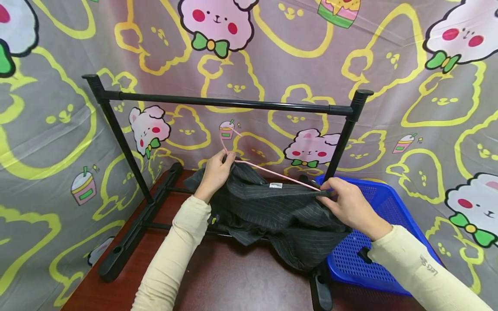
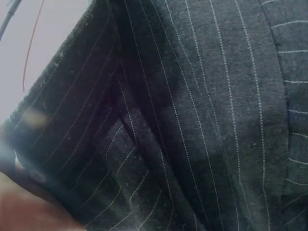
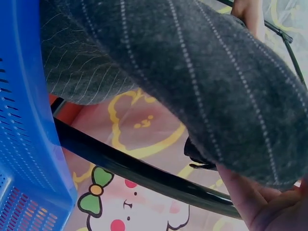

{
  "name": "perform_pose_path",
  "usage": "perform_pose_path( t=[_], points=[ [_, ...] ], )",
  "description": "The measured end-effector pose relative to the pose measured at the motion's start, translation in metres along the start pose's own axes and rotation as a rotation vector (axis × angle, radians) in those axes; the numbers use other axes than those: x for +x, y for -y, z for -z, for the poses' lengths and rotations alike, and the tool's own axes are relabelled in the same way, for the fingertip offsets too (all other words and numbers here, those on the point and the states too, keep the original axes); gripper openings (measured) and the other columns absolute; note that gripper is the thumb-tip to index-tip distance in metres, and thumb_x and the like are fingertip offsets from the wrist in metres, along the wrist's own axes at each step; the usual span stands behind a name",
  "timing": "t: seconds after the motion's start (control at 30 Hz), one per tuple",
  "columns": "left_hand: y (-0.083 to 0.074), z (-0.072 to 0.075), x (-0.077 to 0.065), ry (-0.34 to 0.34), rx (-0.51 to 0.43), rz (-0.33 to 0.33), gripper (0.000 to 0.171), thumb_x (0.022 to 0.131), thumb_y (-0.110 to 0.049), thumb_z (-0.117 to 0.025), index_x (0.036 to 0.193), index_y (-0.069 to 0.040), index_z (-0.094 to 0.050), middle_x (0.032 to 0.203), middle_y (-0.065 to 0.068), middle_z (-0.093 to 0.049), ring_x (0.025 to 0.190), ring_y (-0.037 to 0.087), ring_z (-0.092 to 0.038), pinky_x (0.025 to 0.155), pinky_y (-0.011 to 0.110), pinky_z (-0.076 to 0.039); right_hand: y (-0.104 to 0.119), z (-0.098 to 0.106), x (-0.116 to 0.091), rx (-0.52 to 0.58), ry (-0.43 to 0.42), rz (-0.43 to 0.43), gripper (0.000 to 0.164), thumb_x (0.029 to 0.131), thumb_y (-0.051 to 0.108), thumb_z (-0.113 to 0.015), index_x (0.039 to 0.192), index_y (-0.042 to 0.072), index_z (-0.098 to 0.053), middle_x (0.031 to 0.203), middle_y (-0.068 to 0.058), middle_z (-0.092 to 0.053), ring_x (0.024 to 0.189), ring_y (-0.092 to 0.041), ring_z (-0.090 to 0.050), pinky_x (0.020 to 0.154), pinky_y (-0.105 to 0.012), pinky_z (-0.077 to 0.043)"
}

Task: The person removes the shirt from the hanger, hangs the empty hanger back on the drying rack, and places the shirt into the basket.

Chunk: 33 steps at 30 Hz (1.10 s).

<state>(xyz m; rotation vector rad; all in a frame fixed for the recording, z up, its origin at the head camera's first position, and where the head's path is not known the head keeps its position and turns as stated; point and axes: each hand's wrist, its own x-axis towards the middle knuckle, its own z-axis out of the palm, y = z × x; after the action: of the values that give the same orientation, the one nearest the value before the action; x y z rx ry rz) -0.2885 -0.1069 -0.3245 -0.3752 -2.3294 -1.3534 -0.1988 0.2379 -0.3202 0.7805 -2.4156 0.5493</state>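
A dark grey pinstriped garment point(image 1: 280, 211) with a white label point(image 1: 276, 185) inside its upper edge hangs between both hands. Along that edge runs a thin pink clothes hanger point(image 1: 276, 173), its hook sticking up beyond the left hand. My left hand point(image 1: 218, 170) pinches the garment and the hanger near the hook. At the other end, my right hand point(image 1: 350, 205) grips the garment's edge by the hanger's tip. Striped cloth point(image 2: 202, 106) fills most of the left wrist view. In the right wrist view, fingers point(image 3: 240, 192) curl under a fold of cloth point(image 3: 192, 72).
Behind the garment stands a black clothes rack point(image 1: 229, 103), its feet on the reddish-brown table point(image 1: 233, 276). A blue perforated basket point(image 1: 389, 194) sits at the right, with a small black object point(image 1: 365, 255) in it. A cartoon-print curtain point(image 1: 272, 73) hangs behind.
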Motion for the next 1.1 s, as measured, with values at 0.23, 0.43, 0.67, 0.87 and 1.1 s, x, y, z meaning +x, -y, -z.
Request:
perform_pose_path(
  t=[0.23, 0.43, 0.67, 0.87, 1.1],
  points=[
    [0.0036, -0.0003, -0.0007, -0.022, 0.006, -0.003, 0.024, 0.098, -0.029, -0.05, 0.088, -0.008, -0.056, 0.078, 0.009, -0.055, 0.074, 0.023, -0.052, 0.067, 0.035, -0.039, -0.0004, 0.0008, -0.0009, -0.029, -0.027, 0.027, 0.025, 0.072, 0.003, -0.081, 0.083, 0.014, -0.061, 0.081, 0.001, -0.062, 0.063, -0.008, -0.056, 0.055, -0.032, -0.047],
    [0.0038, 0.0004, -0.0017, -0.017, 0.014, -0.011, 0.028, 0.099, -0.033, -0.049, 0.086, -0.008, -0.054, 0.066, 0.006, -0.043, 0.062, 0.023, -0.046, 0.058, 0.033, -0.034, -0.0032, 0.0035, -0.0026, -0.01, 0.014, 0.055, 0.028, 0.071, 0.0, -0.08, 0.088, 0.013, -0.061, 0.083, 0.002, -0.061, 0.063, -0.007, -0.056, 0.055, -0.029, -0.048],
    [0.0032, 0.0014, -0.0011, -0.037, 0.006, -0.01, 0.025, 0.098, -0.027, -0.051, 0.081, -0.01, -0.052, 0.064, 0.005, -0.041, 0.059, 0.022, -0.043, 0.055, 0.033, -0.032, -0.0034, 0.0091, -0.0018, 0.051, 0.125, 0.058, 0.039, 0.068, -0.007, -0.08, 0.097, 0.009, -0.059, 0.089, -0.001, -0.061, 0.069, -0.011, -0.064, 0.059, -0.029, -0.053],
    [0.0034, 0.0018, -0.0014, -0.032, -0.002, -0.015, 0.026, 0.099, -0.029, -0.05, 0.081, -0.01, -0.052, 0.063, 0.004, -0.04, 0.057, 0.022, -0.041, 0.054, 0.033, -0.031, -0.004, 0.0085, -0.0013, 0.04, 0.163, 0.047, 0.035, 0.069, -0.006, -0.08, 0.092, 0.01, -0.059, 0.085, 0.0, -0.063, 0.066, -0.009, -0.064, 0.057, -0.028, -0.052],
    [0.006, 0.003, -0.0018, -0.027, 0.004, -0.008, 0.028, 0.099, -0.033, -0.049, 0.084, -0.01, -0.052, 0.065, 0.005, -0.042, 0.061, 0.022, -0.045, 0.058, 0.033, -0.034, -0.0032, 0.0082, -0.001, -0.012, 0.128, 0.075, 0.031, 0.07, 0.0, -0.081, 0.082, 0.014, -0.057, 0.071, 0.005, -0.059, 0.057, -0.003, -0.054, 0.05, -0.025, -0.045]
  ],
)
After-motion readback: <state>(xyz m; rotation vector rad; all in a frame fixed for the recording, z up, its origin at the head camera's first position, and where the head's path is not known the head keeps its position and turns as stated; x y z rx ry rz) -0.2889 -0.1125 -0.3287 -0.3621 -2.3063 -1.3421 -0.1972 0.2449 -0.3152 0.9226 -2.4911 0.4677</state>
